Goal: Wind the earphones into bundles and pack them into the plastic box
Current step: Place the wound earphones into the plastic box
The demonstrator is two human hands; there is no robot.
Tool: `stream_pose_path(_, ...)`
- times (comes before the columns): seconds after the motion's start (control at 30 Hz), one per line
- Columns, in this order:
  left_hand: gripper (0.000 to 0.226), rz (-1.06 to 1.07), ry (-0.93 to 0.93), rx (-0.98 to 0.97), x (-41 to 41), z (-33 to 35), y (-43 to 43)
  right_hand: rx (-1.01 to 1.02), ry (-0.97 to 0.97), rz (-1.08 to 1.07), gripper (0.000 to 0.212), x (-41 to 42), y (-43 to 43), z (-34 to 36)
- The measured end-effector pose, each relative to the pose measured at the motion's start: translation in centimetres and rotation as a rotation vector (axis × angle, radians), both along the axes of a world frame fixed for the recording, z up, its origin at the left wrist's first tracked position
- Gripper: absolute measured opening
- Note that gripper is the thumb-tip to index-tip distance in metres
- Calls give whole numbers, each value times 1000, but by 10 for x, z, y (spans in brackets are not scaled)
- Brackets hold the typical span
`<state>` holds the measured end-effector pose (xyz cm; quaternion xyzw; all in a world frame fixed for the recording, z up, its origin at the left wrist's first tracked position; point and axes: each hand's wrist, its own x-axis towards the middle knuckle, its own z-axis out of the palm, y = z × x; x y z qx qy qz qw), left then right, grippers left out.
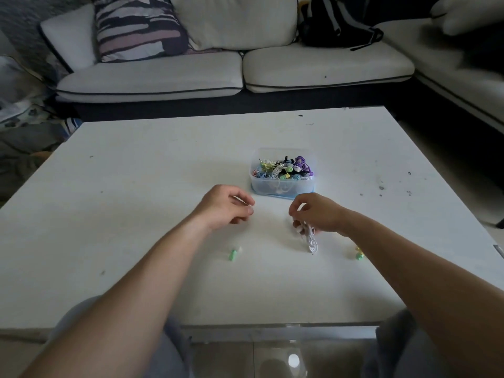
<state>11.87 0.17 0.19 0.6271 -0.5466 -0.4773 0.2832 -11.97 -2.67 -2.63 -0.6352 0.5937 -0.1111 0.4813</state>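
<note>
As the box stands now: the clear rectangular plastic box [282,184] on the white table [136,173] is heaped with wound earphone bundles [283,167] in purple, black, white, blue and green; most of the packing looks done.
Left to do: by judgement, one white wired earphone [311,240] is mid-winding; a pale green earbud [232,255] and a yellow-and-green earphone [358,254] lie loose on the table, not yet bundled or boxed.
Right hand [320,214]: fingers curled round the gathered loops of the white wired earphone; the loop end hangs down and touches the table.
Left hand [226,204]: fingers curled, thumb and forefinger pinching a thin white strand, likely the same earphone's free end; the link between the two is too faint to confirm.
Earphone to hands: bundle under the right hand; hands apart, level with each other.
Box to hands: just beyond the right hand, lid off, near the left.
Loose pieces: green earbud nearer the person than the left hand; yellow-and-green one beside the right forearm.
</note>
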Motion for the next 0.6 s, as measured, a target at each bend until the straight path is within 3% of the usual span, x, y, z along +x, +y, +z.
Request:
stream_pose_path(0.1, 12, 58, 111, 31, 6, 2, 0, -106, 70, 33, 5, 2, -3, -2)
stream_pose_path(0.23, 15, 114, 221, 72, 9, 5, -1, -193, 27, 39, 14, 5, -6, -1)
stream_pose_path(0.6, 9, 137, 355, 98, 2, 6, -1, -207, -351, -113, 15, 8, -4, 14)
